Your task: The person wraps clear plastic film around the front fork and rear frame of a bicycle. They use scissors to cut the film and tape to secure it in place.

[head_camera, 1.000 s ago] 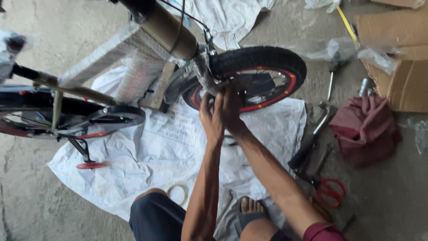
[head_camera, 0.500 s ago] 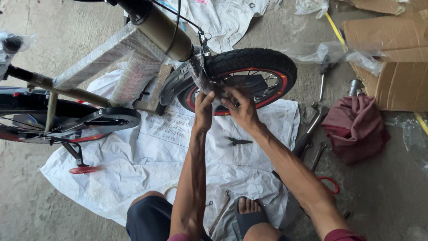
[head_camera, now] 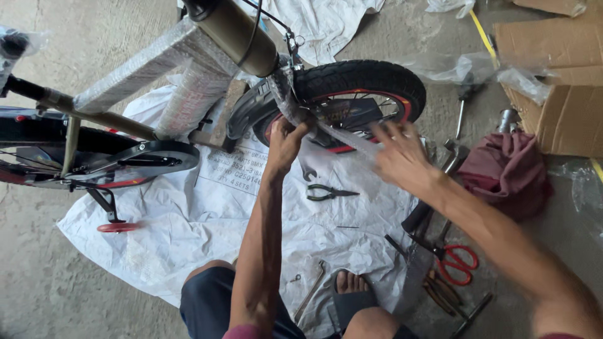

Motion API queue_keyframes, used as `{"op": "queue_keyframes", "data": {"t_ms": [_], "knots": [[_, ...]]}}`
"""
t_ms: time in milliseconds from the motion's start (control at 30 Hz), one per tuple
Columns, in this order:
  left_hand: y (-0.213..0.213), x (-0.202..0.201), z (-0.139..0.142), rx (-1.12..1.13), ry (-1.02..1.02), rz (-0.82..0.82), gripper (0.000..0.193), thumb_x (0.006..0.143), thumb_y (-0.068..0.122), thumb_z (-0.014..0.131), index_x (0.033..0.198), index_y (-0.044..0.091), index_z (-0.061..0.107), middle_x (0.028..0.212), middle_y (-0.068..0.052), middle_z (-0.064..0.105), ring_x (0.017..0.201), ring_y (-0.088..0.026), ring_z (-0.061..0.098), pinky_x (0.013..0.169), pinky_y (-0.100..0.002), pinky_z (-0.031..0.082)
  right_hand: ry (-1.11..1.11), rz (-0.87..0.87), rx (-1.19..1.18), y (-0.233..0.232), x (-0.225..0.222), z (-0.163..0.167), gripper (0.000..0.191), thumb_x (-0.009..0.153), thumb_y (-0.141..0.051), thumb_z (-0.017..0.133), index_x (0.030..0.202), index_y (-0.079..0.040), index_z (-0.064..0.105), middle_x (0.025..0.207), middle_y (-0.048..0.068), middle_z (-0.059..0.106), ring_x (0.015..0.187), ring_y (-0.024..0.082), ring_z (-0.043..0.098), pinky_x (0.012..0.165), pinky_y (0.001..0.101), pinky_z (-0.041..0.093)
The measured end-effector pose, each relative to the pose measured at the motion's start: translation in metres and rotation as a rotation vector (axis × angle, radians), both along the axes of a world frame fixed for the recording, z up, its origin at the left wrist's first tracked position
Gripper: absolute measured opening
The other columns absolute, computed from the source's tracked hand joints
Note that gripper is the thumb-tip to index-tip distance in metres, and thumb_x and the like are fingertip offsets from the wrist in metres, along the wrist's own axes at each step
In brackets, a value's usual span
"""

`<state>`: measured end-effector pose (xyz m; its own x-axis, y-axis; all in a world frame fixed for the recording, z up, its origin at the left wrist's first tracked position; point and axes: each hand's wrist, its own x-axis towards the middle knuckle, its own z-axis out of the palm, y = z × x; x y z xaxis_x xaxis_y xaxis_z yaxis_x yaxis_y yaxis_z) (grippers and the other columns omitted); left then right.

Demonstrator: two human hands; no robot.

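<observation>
Gripping the wrapped fork [head_camera: 295,103] beside the wheel [head_camera: 361,103], my left hand [head_camera: 286,141] is closed on it; my right hand [head_camera: 399,157] is open, fingers spread, pulling a plastic strip [head_camera: 345,138]. I think the strip may tear or catch in the spokes. Pliers [head_camera: 330,193] and scissors [head_camera: 458,263] lie near my foot; free room is only on the white sheet [head_camera: 188,220].
</observation>
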<state>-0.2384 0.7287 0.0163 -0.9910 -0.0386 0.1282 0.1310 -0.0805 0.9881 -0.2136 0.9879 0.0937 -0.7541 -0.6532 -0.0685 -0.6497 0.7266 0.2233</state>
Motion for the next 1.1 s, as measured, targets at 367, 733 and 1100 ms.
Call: {"op": "queue_keyframes", "data": {"t_ms": [367,733,1100], "knots": [[-0.004,-0.002,0.001,-0.007,0.022,-0.019,0.022,0.089,0.015,0.068,0.103,-0.002,0.072,0.092,-0.002,0.072,0.085,-0.01,0.063,0.077,-0.028,0.05,0.317,-0.015,-0.782,-0.063,0.0,-0.063,0.046,0.084,-0.02,0.073,0.122,0.007,0.071,0.118,0.023,0.066,0.123,0.038,0.057,0.114,0.058,0.036],[-0.006,0.0,0.008,-0.397,0.096,0.18,0.029,0.084,0.02,0.076,0.093,-0.007,0.07,0.078,-0.011,0.072,0.07,-0.017,0.068,0.064,-0.034,0.054,0.542,0.225,-0.341,-0.018,0.004,-0.051,0.022,0.081,-0.01,0.06,0.095,0.001,0.072,0.073,0.017,0.065,0.083,0.033,0.068,0.097,0.0612,0.048],[-0.006,0.014,-0.018,-0.86,0.292,0.118,0.073,0.086,0.012,0.079,0.137,-0.014,0.035,0.081,-0.022,0.072,0.072,-0.041,0.07,0.062,-0.047,0.054,-0.409,0.438,-0.814,-0.125,0.198,-0.179,0.062,0.067,-0.015,0.066,0.122,0.013,0.062,0.095,0.019,0.07,0.081,0.029,0.068,0.072,0.0429,0.057]]}}
